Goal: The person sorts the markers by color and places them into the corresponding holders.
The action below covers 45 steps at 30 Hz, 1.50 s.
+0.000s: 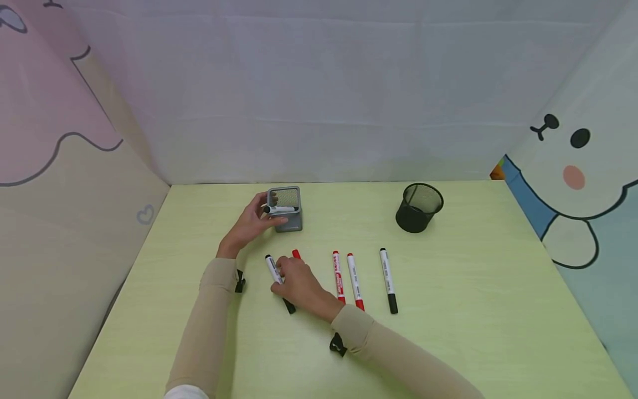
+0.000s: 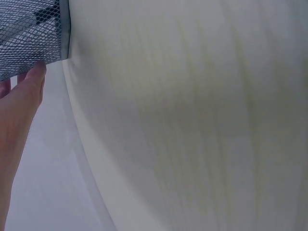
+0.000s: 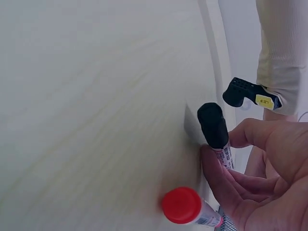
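Note:
At the back left of the table, my left hand (image 1: 247, 224) grips a grey mesh pen holder (image 1: 293, 224) by its left side. A white marker with a black end (image 1: 284, 210) shows inside the holder. In the left wrist view, fingers touch the holder's mesh wall (image 2: 33, 48). Nearer the front, my right hand (image 1: 303, 284) pinches a white marker with a black cap (image 1: 272, 268) between thumb and fingers. Its cap (image 3: 213, 126) points toward the right wrist camera. Beside that hand lies a red-capped marker (image 3: 182, 205), mostly covered by the hand in the head view.
Right of my right hand lie a red marker (image 1: 338, 274), a white marker with red ends (image 1: 354, 277) and a black-capped marker (image 1: 386, 271). A black mesh pen cup (image 1: 413, 220) stands at the back right. Fabric backdrops (image 1: 319, 100) border the table (image 1: 473, 288).

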Tool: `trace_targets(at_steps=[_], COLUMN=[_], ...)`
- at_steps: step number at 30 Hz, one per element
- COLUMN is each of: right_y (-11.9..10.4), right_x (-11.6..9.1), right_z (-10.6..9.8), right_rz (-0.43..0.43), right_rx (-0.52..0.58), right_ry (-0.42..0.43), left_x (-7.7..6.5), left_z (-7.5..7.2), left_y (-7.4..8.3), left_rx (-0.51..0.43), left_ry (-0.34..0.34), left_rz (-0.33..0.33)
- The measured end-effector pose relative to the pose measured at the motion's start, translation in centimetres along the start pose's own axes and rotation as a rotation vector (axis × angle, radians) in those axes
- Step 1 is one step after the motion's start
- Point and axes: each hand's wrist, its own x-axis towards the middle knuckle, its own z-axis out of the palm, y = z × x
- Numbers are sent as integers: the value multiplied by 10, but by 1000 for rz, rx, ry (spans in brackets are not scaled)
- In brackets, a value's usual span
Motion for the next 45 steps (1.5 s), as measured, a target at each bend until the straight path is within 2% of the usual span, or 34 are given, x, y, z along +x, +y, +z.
trace_targets(at_steps=[6,13,18,26,38,45], right_y=[1,2,2,-1,-1,-4], right_x=[1,1,-1,-5,-3,-2], right_z=[-5,-11,-15,-25,-41,-49], right_rz=[-11,34,61,108,147,136], right_rx=[32,107,175,224,263,295], right_ry=[25,29,25,14,43,66], left_x=[6,8,6,-2,0,0], left_z=[-3,-3,-3,1,2,2], left_y=[-14,-17,-13,5,5,5], left_rx=[20,22,18,18,28,27], left_ry=[10,16,10,-3,3,10], left_rz=[20,24,8,-9,-4,3])
